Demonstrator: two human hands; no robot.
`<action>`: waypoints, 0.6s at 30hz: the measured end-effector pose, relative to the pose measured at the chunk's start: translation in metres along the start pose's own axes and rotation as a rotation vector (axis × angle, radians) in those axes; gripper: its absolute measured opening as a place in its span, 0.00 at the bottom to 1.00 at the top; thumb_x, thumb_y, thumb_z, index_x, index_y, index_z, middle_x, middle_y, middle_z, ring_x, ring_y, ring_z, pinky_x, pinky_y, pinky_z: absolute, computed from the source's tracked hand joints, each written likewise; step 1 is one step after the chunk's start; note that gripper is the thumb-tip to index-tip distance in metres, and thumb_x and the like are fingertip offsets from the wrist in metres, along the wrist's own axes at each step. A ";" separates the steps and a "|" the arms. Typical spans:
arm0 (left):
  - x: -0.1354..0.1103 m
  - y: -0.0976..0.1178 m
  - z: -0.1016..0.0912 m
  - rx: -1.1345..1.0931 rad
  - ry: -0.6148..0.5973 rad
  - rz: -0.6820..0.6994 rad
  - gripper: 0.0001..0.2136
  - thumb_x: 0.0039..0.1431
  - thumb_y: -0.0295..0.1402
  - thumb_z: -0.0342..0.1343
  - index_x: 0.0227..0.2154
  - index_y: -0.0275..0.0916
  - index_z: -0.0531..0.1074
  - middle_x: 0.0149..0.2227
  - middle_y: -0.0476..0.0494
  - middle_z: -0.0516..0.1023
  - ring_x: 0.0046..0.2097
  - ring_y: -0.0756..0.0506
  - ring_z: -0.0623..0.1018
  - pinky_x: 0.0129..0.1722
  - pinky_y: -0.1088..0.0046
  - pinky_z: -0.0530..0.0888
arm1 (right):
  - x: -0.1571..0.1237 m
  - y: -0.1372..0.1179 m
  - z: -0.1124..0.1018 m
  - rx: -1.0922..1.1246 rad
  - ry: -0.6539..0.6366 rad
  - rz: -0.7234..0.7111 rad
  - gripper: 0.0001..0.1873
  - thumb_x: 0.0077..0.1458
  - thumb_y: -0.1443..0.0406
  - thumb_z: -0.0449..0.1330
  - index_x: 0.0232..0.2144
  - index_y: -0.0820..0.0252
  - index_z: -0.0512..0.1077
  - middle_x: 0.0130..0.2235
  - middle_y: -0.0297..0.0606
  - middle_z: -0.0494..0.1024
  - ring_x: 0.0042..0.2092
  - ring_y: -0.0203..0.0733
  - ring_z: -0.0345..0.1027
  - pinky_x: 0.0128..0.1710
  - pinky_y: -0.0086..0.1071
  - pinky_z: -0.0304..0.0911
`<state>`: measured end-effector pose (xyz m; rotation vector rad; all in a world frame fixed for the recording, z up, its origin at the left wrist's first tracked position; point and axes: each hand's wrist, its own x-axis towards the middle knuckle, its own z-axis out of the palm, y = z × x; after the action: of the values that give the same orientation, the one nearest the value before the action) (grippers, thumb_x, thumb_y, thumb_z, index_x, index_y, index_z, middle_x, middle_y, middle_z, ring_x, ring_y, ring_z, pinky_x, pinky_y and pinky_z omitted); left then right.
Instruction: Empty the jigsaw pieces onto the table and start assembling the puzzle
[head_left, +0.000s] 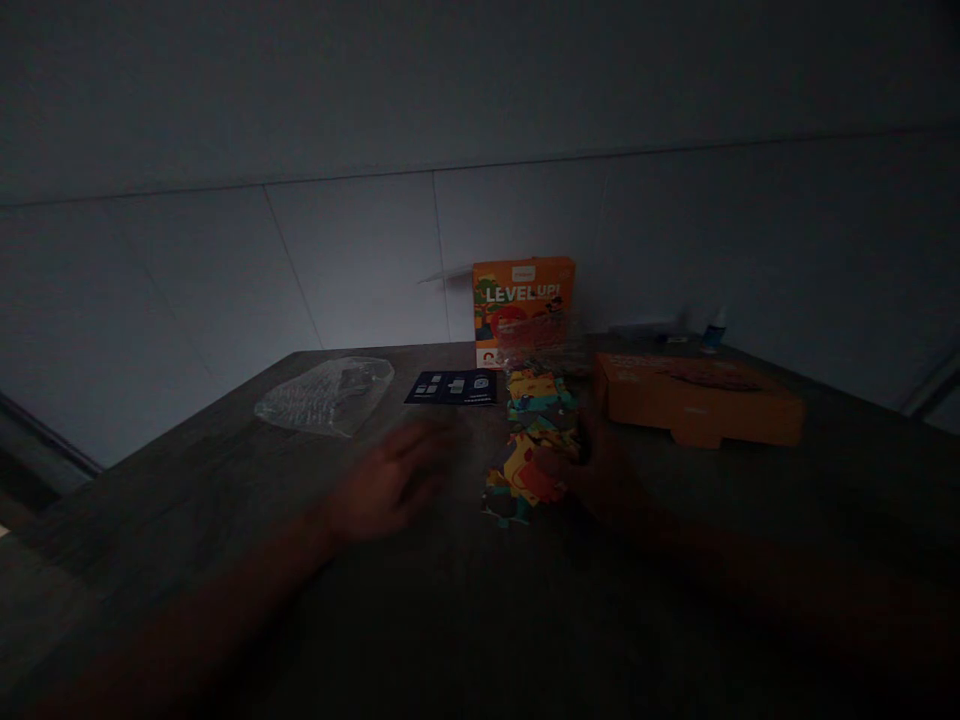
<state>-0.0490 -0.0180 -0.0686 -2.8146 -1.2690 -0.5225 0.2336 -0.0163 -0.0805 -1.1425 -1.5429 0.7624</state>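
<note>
The scene is very dark. A heap of colourful puzzle pieces (pixel 534 440) lies in the middle of a dark table (pixel 420 620). My left hand (pixel 390 485) hovers left of the heap, smeared by motion, so its fingers do not read. My right hand (pixel 600 470) rests against the right side of the heap, touching the pieces; its fingers are lost in shadow. An orange puzzle box lid (pixel 523 310) printed "LEVEL UP!" stands upright behind the pieces.
An orange box tray (pixel 697 400) lies at the right. A crumpled clear plastic bag (pixel 326 395) and a dark leaflet (pixel 452 387) lie at the back left. A small bottle (pixel 714 330) stands by the pale wall.
</note>
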 end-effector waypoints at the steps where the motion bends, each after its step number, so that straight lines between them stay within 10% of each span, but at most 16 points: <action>1: 0.000 0.017 -0.001 -0.062 -0.099 0.154 0.21 0.65 0.36 0.50 0.60 0.42 0.63 0.64 0.39 0.61 0.64 0.38 0.64 0.63 0.58 0.63 | -0.001 0.000 0.000 -0.009 0.006 -0.028 0.29 0.45 0.53 0.66 0.47 0.59 0.68 0.44 0.45 0.80 0.43 0.49 0.76 0.40 0.39 0.74; 5: 0.002 0.050 -0.005 -0.210 -0.267 0.300 0.25 0.64 0.36 0.54 0.63 0.44 0.58 0.64 0.40 0.63 0.64 0.38 0.64 0.64 0.54 0.60 | -0.003 0.002 0.001 -0.137 -0.052 -0.100 0.32 0.43 0.53 0.67 0.49 0.60 0.67 0.45 0.45 0.79 0.43 0.50 0.76 0.40 0.39 0.74; 18: 0.001 0.015 0.009 -0.326 -0.014 0.018 0.10 0.62 0.39 0.56 0.36 0.39 0.66 0.42 0.42 0.73 0.42 0.45 0.74 0.41 0.66 0.73 | -0.004 0.007 0.000 -0.235 -0.237 -0.129 0.39 0.42 0.52 0.67 0.55 0.60 0.65 0.48 0.48 0.77 0.46 0.54 0.74 0.44 0.44 0.72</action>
<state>-0.0348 -0.0261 -0.0749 -3.0897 -1.2627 -0.7760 0.2355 -0.0176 -0.0878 -1.1387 -1.9261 0.6598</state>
